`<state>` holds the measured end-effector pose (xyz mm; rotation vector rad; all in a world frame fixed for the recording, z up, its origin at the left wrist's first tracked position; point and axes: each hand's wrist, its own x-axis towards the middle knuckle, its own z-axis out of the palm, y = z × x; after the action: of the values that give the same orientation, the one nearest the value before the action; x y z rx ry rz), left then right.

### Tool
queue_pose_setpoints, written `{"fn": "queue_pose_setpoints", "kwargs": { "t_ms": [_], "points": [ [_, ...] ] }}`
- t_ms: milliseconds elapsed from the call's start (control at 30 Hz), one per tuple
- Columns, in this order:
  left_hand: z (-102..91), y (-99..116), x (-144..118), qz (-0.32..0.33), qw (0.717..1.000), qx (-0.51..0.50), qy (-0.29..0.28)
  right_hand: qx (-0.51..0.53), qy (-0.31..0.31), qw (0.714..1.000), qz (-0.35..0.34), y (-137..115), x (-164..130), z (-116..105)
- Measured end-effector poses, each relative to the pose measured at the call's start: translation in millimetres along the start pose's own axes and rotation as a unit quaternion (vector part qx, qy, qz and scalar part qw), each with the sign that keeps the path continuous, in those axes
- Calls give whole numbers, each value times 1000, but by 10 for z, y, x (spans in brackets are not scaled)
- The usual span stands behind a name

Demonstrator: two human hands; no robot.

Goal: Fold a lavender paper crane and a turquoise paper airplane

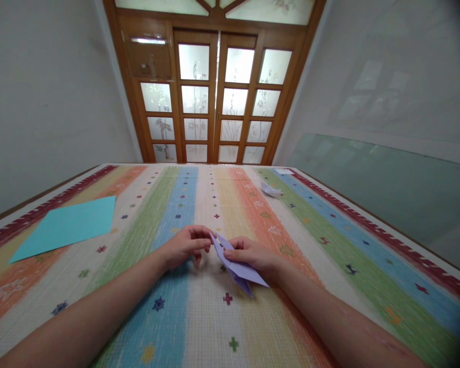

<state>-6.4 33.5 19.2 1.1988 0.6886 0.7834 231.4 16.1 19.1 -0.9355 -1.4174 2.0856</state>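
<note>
**Both hands on a half-folded lilac paper**

The lilac paper [235, 263], already folded to a long point, sits just above the striped tablecloth [199, 317] at centre. The right hand [253, 255] pinches its middle, thumb on top; the left hand [186, 246] nips the upper tip between its fingertips. A pull too hard there could tear the tip or skew the crease. Off left lies a turquoise sheet [67, 225]; far off, a small white folded paper [271, 190]. No writing is readable anywhere.
</note>
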Motion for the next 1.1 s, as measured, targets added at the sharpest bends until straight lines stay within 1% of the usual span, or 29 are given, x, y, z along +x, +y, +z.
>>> {"fn": "queue_pose_setpoints", "kwargs": {
  "t_ms": [200,433,733,833,933,1000,1100],
  "points": [
    [13,30,-3,14,1000,11,8,4,-5,1000,6,44,19,17],
    [21,37,-12,7,1000,15,1,-4,0,1000,12,37,14,40],
    [38,27,-3,0,1000,12,8,-1,-15,1000,9,44,19,33],
    [32,47,-5,12,1000,21,2,1,-19,1000,0,55,34,28],
    [32,99,-13,50,997,56,5,2,-6,1000,-21,58,44,58],
    [44,152,-24,79,991,104,17,0,8,999,-41,57,50,92],
    [83,247,-52,123,969,208,54,-8,31,997,-76,51,56,142]
  ]
}}
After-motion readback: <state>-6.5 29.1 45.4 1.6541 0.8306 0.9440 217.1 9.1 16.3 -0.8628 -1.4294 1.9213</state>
